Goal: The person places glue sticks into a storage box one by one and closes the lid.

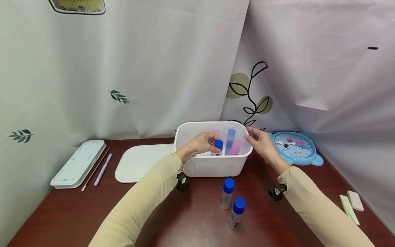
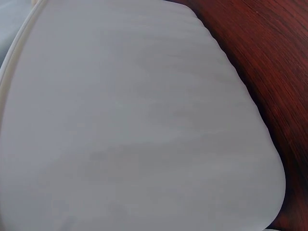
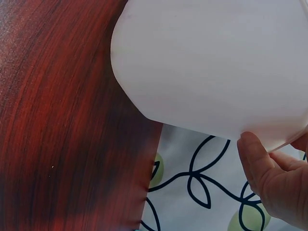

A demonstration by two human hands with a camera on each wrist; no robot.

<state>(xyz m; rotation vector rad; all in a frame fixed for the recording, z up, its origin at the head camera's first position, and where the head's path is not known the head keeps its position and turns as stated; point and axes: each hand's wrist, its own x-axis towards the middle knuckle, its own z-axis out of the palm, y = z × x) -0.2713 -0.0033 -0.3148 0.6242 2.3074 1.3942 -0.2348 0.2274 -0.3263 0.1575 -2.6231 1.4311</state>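
Note:
A white plastic bin [image 1: 216, 166] stands on the table near the back curtain. My left hand [image 1: 202, 142] reaches over its front rim and pinches a blue-capped glue stick [image 1: 218, 144] inside. Beside that stick in the bin are a blue translucent tube [image 1: 229, 142] and pink tubes [image 1: 236, 147]. With thumb and fingers, my right hand [image 1: 261, 141] grips the bin's right rim; the right wrist view shows this hand [image 3: 274, 180] at the bin wall [image 3: 207, 62]. Only the outer wall [image 2: 134, 115] fills the left wrist view, the left hand being hidden there.
Two blue-capped glue sticks, one farther back [image 1: 227, 193] and one nearer [image 1: 237, 212], stand before the bin. Left lie a white lid [image 1: 142, 163], a purple pen [image 1: 103, 169], a thin brush [image 1: 95, 169] and a pencil case [image 1: 78, 164]. Right are a blue clock [image 1: 296, 147] and an eraser [image 1: 355, 200].

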